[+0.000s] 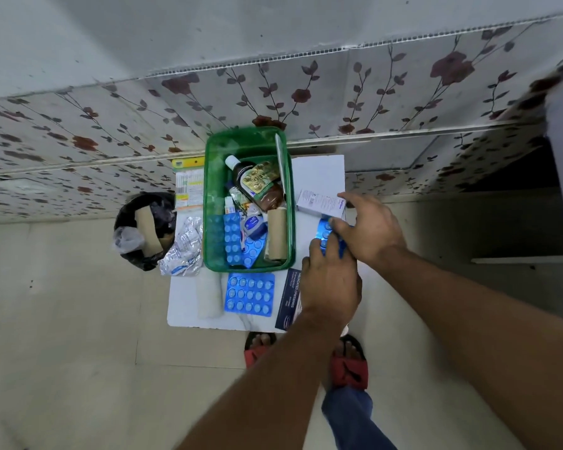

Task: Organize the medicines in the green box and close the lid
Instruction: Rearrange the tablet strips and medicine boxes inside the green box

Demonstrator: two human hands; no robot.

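Green box (208,203) open at bench (182,306) centre, lid unseen, just left of left hand (330,284) and right hand (369,230), both pinching one blue blister strip (325,237), long axis roughly parallel to box's.

The green box (214,203) sits open on the white table, full of a brown bottle (253,183) and blue pill sheets (233,237).

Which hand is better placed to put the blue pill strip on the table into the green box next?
Probably the left hand. It is nearer the loose blue pill strip and the green box. The right hand is farther off, holding another blue strip with the left.
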